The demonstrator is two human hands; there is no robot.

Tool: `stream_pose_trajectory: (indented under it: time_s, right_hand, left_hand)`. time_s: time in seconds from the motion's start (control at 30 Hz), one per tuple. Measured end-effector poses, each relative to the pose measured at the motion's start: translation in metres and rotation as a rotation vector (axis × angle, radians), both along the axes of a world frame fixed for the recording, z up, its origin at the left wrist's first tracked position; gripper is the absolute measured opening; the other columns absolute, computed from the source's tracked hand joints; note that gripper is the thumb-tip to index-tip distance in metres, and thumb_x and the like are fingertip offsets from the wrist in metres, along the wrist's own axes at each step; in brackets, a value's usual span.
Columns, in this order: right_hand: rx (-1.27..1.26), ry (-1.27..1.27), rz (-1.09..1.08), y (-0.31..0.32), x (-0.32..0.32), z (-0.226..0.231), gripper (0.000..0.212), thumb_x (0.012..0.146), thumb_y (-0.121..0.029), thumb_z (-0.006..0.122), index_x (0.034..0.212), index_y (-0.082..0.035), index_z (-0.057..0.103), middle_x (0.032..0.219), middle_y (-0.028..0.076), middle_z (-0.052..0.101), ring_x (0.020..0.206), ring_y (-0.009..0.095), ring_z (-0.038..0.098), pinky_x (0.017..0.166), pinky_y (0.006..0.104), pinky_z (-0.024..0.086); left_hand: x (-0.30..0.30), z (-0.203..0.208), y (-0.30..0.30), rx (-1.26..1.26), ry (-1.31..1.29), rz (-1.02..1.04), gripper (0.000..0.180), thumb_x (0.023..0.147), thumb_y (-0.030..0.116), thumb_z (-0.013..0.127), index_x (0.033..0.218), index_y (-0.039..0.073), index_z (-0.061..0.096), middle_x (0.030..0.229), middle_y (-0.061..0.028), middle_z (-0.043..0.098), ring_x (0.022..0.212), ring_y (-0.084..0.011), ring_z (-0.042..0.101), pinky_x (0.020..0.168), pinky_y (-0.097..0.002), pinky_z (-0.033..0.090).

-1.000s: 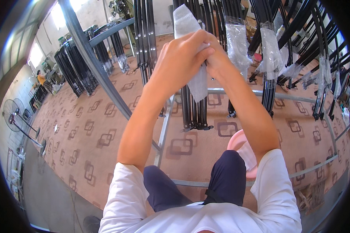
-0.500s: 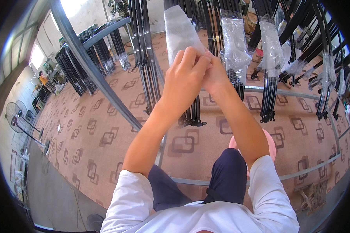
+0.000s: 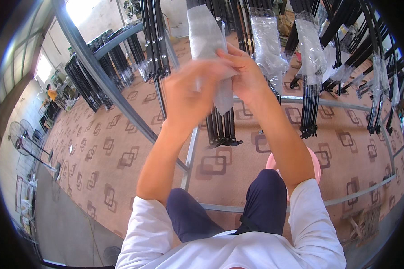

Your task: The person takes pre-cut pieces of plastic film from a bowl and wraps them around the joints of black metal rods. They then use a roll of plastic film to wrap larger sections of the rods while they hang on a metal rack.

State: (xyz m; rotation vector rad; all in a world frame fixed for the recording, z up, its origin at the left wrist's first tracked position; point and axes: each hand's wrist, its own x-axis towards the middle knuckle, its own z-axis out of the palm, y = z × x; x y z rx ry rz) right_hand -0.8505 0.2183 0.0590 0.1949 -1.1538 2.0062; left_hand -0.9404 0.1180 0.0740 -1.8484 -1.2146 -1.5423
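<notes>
A whitish foam sheet (image 3: 206, 33) lies around the front of a bundle of black metal rods (image 3: 221, 127) hanging before me. The sheet's lower corner droops over the rods, whose jointed ends show below it. My right hand (image 3: 247, 74) is closed on the right edge of the sheet, thumb and fingers pinching it. Across the sheet's left side, my left hand (image 3: 188, 92) is smeared by motion, so its fingers cannot be made out. It overlaps the sheet near the right fingertips.
Hanging to the right are rod bundles in clear plastic wrap (image 3: 267, 42). Another black bundle (image 3: 155, 40) hangs left, beside a grey metal frame post (image 3: 98, 80). A pink bucket (image 3: 316, 166) stands by my right knee. Standing fans (image 3: 20, 136) and a distant person (image 3: 52, 93) are far left.
My left hand has come away from my right and swung left and down. The sheet's lower corner now hangs below my hands. My right hand stays at the sheet's edge.
</notes>
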Motion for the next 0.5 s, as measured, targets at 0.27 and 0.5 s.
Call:
stream_pose_trajectory:
  time_s: [0.27,0.5]
  right_hand:
    - [0.037,0.219,-0.374,0.007,-0.015,-0.039,0.026,0.077,-0.003,0.049,0.102,0.001,0.050,0.094,0.006,0.057,0.090,0.014,0.051,0.078,0.0261,0.040]
    - [0.420,0.038,-1.090,-0.024,-0.024,-0.059,0.040,0.072,0.003,0.051,0.111,0.004,0.046,0.099,0.019,0.044,0.096,0.028,0.046,0.082,0.0327,0.038]
  left_hand:
    - [-0.014,-0.014,0.036,-0.537,-0.565,-0.439,0.038,0.071,0.025,0.065,0.100,0.001,0.058,0.094,-0.0053,0.058,0.088,-0.0129,0.052,0.080,-0.0241,0.036]
    - [-0.022,-0.008,0.055,-0.238,-0.248,0.115,0.052,0.060,0.017,0.073,0.102,-0.007,0.053,0.089,-0.0131,0.059,0.082,-0.0202,0.057,0.075,-0.0281,0.045]
